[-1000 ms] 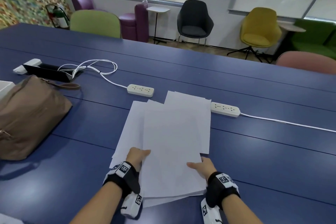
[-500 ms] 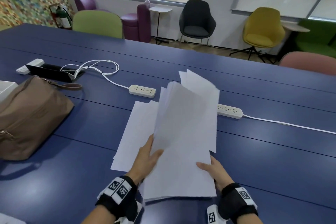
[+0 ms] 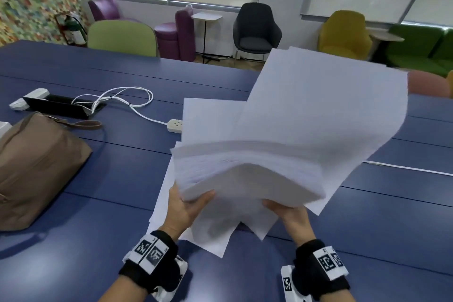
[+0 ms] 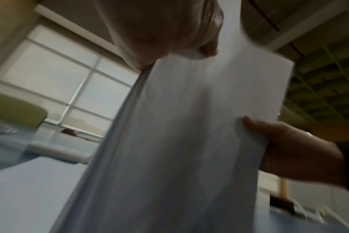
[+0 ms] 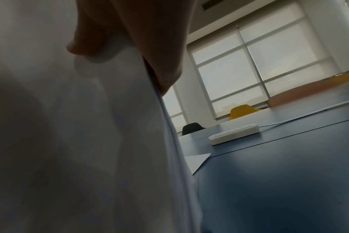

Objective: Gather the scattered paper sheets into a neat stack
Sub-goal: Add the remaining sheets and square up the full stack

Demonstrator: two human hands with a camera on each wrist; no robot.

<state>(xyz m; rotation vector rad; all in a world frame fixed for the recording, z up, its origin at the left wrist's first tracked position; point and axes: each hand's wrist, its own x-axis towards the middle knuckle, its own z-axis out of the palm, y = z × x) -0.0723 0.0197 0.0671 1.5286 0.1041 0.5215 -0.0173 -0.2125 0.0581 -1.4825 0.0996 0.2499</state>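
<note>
The left hand and the right hand are holding a bunch of paper sheets up above the blue tabletop. The thumbs are pinching the near edge, with the other fingers hiding underneath. More sheets are lying flat below. A brown bag is sitting to the left.

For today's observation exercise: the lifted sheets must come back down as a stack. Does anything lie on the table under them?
Yes. Loose sheets lie on the blue table beneath the lifted sheaf held by the left hand and right hand. They belong in the stack, so they are no obstacle. A white power strip lies beside them.
</note>
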